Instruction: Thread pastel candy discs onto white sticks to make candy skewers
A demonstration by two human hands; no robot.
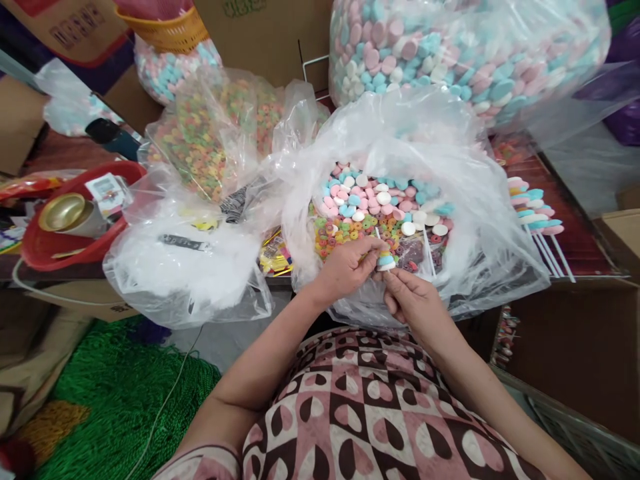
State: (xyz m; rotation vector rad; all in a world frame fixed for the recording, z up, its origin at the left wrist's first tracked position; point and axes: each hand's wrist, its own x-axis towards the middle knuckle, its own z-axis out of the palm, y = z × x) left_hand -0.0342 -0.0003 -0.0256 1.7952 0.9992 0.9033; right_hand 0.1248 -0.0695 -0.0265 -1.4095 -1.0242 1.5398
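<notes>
A cluttered dark wooden counter (580, 230) is carrying a huge clear sack of pink, blue and white candy discs (450, 53). In front, an open clear plastic bag (493, 220) is still holding plenty of loose candies. A few filled white candy sticks (535, 213) are lying to its right. The left hand (345, 267) and right hand (415, 300) are meeting at the bag's near edge, each grip pinching a small stack of pastel discs (385, 261).

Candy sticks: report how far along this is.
Done: several filled sticks lie right of the open bag. In hand: left hand and right hand pinch a short candy stack. Left, it seems: many loose discs lie in the bag.
</notes>
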